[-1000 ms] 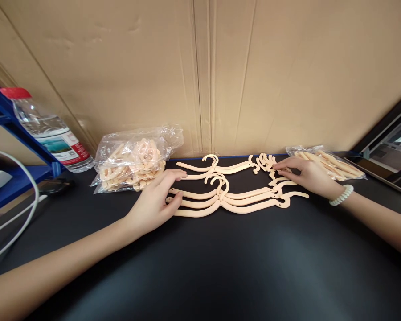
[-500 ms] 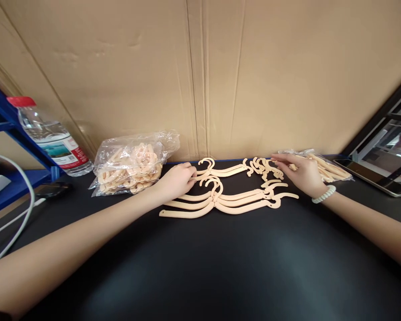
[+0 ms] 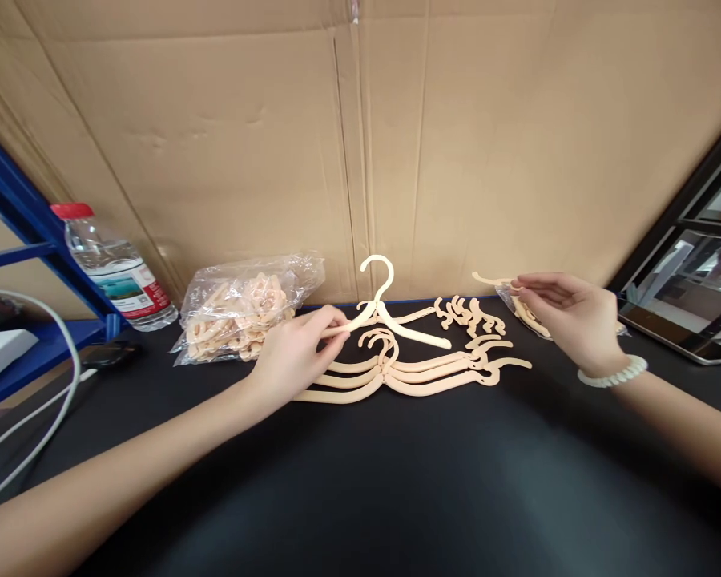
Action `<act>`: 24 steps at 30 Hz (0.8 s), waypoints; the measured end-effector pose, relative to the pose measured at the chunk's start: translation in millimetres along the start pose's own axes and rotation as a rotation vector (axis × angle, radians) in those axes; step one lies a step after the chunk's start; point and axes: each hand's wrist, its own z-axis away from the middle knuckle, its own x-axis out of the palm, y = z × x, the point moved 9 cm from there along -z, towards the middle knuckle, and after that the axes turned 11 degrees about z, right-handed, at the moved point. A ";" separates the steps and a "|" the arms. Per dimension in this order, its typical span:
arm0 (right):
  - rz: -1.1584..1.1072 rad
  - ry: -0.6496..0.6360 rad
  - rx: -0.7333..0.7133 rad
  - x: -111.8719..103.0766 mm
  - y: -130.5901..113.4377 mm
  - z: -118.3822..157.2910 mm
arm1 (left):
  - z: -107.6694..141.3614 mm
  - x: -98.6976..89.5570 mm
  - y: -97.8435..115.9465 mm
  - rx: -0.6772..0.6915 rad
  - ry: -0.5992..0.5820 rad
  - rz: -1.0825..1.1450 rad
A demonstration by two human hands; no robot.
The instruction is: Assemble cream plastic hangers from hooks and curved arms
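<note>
My left hand [image 3: 304, 346] pinches one arm of a cream plastic hanger [image 3: 405, 330], lifted with its hook upright above the others. My right hand [image 3: 570, 314] is closed on a small curved plastic piece [image 3: 491, 279], which sticks out to the left from the fingertips. Between the hands lie several hangers [image 3: 420, 390] in a stacked row on the table, with curved end pieces at their right ends. Behind them is another hanger [image 3: 417, 315], partly hidden by the lifted one. A row of loose small hooked pieces [image 3: 469, 315] lies to the right.
A clear bag of plastic parts [image 3: 240, 312] sits at left beside a red-capped water bottle [image 3: 123, 272]. Under my right hand is another bag [image 3: 532, 319] of parts. White cables [image 3: 66, 377] run at far left. A tablet [image 3: 678, 332] lies at right; cardboard [image 3: 486, 144] stands behind.
My left hand has raised a hanger off the table. My right hand has picked up a small curved piece and moved slightly right with it. The view has shifted a little.
</note>
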 end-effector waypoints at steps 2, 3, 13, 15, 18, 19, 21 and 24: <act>-0.079 -0.033 0.099 1.0 -4.4 7.5 | 21.0 -3.9 8.1 0.023 0.042 0.078; -0.117 -0.045 0.145 2.4 -5.6 11.5 | 31.2 -2.7 10.7 0.023 0.041 0.101; -0.440 -0.402 0.511 48.1 3.8 53.8 | 54.3 4.5 12.0 -0.073 0.060 0.329; -0.497 -0.476 0.566 55.7 2.2 61.2 | 54.4 5.6 11.2 -0.072 0.046 0.332; -0.567 -0.572 0.616 64.8 -4.7 69.8 | 56.4 8.0 10.7 -0.051 0.024 0.327; -0.575 -0.595 0.617 66.4 -7.7 71.5 | 56.9 8.9 10.5 -0.044 0.017 0.325; -0.573 -0.628 0.603 67.7 -13.3 73.4 | 57.1 10.1 10.6 -0.031 0.009 0.323; -0.541 -0.666 0.579 67.2 -17.4 74.4 | 55.9 10.9 12.4 -0.011 -0.004 0.329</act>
